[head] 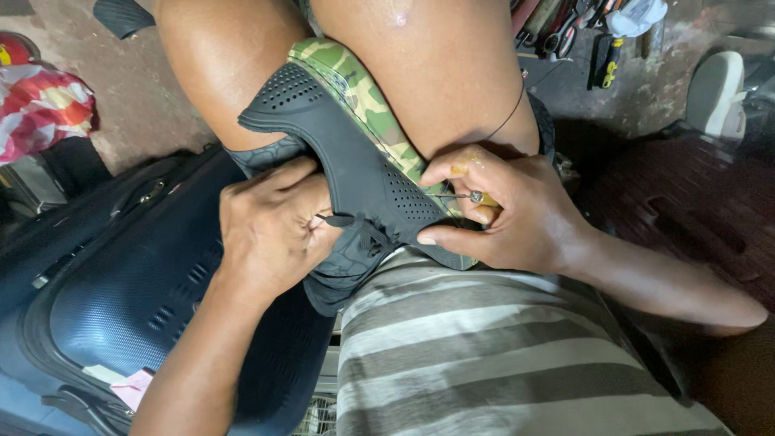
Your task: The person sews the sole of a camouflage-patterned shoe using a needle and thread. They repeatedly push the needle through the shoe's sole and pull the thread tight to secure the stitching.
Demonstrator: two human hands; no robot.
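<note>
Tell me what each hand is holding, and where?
The left hand grips the black shoe at its upper. The right hand pinches a stitching awl by its handle, thumb against the sole's edge.

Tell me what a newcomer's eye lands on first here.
First, the dark shoe with its camouflage sole, wedged between the person's knees at centre. The left hand holds the shoe's upper, while the right hand has a grip on a thin metal awl pressed at the sole edge. A dark blue suitcase lies at lower left.
</note>
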